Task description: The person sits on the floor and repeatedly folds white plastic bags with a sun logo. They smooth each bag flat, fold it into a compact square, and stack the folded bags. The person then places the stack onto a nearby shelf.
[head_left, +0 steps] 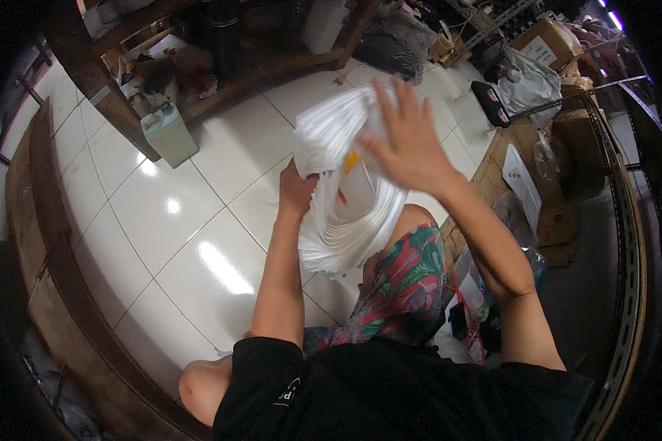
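Note:
In front of me, above my bent knee, is a thick bundle of thin white sheets (338,228), bent into a curve with its many edges fanned out. A yellow patch and a small red mark show on its inner face. Whether the sheets are paper or plastic I cannot tell. My left hand (298,191) grips the bundle's left edge, fingers wrapped around it. My right hand (412,143) is at the upper right side of the bundle, fingers spread and blurred by motion. Its palm faces the sheets; whether it touches them is unclear.
White floor tiles (191,257) lie to the left. A wooden shelf unit (272,92) stands ahead, with a pale jerrycan (169,136) by its leg. Flattened cardboard (563,220), plastic bags (529,84) and a metal rack (614,154) crowd the right. A dark plastic bag (393,44) sits at the back.

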### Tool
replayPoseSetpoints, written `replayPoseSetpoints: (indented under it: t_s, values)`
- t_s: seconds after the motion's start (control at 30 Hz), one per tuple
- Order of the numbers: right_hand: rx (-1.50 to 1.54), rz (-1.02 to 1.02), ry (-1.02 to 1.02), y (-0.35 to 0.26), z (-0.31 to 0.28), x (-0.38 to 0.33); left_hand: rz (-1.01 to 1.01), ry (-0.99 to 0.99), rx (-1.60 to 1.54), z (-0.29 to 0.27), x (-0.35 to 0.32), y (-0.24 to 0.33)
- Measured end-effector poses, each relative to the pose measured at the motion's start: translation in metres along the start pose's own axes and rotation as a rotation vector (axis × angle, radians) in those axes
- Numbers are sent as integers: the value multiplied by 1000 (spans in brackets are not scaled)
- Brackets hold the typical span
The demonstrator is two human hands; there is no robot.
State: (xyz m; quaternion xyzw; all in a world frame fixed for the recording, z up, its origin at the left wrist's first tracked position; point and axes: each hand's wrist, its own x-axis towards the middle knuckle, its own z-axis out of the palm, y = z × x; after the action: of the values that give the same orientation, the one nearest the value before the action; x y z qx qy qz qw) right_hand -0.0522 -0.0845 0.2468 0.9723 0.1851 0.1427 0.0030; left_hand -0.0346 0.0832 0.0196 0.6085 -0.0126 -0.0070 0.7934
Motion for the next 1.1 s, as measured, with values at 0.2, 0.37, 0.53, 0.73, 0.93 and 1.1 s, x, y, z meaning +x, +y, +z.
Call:
replayPoseSetpoints:
  t_s: [0.2,0.37,0.53,0.73,0.93,1.1]
  values:
    - [62,137,-63,29,16,31,17,-68,286,4,-9,39]
    - [157,255,-251,51,29,51,-82,-157,255,8,-21,49]
    - [183,123,-76,28,29,68,-186,-38,311,14,-27,70]
    - [235,96,-39,23,27,74,-34,-48,371,0,-18,42]
    - [259,167,-17,52,25,67,23,-29,282,4,-14,30]
    - [253,177,107,64,21,51,79,14,319,10,-18,38]
